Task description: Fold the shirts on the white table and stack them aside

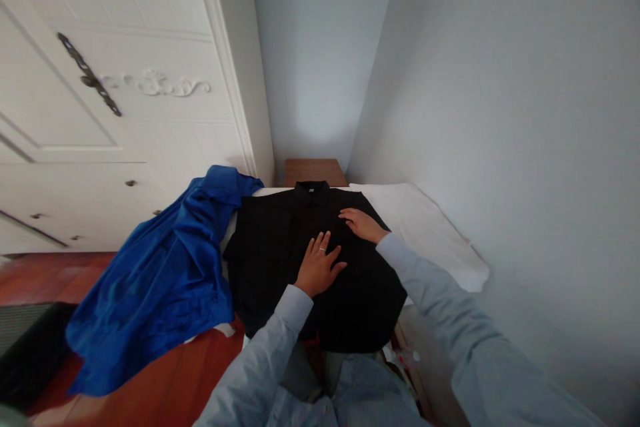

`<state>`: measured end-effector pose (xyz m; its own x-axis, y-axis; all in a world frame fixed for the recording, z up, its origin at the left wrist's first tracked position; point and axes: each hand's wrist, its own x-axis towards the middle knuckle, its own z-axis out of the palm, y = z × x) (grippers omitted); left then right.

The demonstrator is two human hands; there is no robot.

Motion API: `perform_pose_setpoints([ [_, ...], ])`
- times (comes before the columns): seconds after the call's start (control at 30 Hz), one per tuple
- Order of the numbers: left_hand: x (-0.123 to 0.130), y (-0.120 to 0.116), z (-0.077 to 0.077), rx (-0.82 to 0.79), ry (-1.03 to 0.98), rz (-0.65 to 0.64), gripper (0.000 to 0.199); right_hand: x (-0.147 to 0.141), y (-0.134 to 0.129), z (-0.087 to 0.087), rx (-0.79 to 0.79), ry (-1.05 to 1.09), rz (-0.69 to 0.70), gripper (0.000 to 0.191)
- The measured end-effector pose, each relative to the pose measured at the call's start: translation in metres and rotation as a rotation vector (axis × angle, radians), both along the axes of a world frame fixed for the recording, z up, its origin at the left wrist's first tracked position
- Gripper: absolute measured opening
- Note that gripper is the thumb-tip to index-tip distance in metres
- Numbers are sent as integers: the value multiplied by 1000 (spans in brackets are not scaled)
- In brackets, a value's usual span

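Observation:
A black collared shirt lies spread out in front of me, its collar at the far end and its hem toward my body. My left hand rests on the middle of the shirt with its fingers spread; a ring shows on one finger. Farther up and to the right, my right hand lies on the shirt's chest, fingers stretched out and pointing left. Neither hand grips the cloth. Left of the shirt, a crumpled blue garment hangs down toward the floor.
White cloth covers the surface under the shirt, close to the right wall. A brown wooden piece stands beyond the collar. To the left is a white wardrobe with a dark handle. A dark object lies on the reddish floor.

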<state>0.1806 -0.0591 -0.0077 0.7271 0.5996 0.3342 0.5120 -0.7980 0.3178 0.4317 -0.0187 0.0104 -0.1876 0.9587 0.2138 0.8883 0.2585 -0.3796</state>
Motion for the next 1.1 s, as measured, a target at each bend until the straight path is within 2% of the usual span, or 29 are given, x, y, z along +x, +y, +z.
perform_pose_setpoints([
  [0.07,-1,-1,2,-6,13,-2,46,6,18,-8,-44,-27,10,35],
  [0.17,-2,-2,3,-6,23,-27,47,11,28,-19,-55,-33,14,36],
  [0.47,-2,-5,4,9,-33,-38,35,15,21,-43,5,72,-51,36],
  [0.73,-2,-6,4,10,-56,-20,32,14,19,-44,8,-4,-13,44],
  [0.9,-2,-5,-1,5,-83,-2,29,19,21,-40,-67,-56,51,65],
  [1.1,-2,-5,-1,4,-112,-1,28,22,25,-37,-153,-104,64,84],
])
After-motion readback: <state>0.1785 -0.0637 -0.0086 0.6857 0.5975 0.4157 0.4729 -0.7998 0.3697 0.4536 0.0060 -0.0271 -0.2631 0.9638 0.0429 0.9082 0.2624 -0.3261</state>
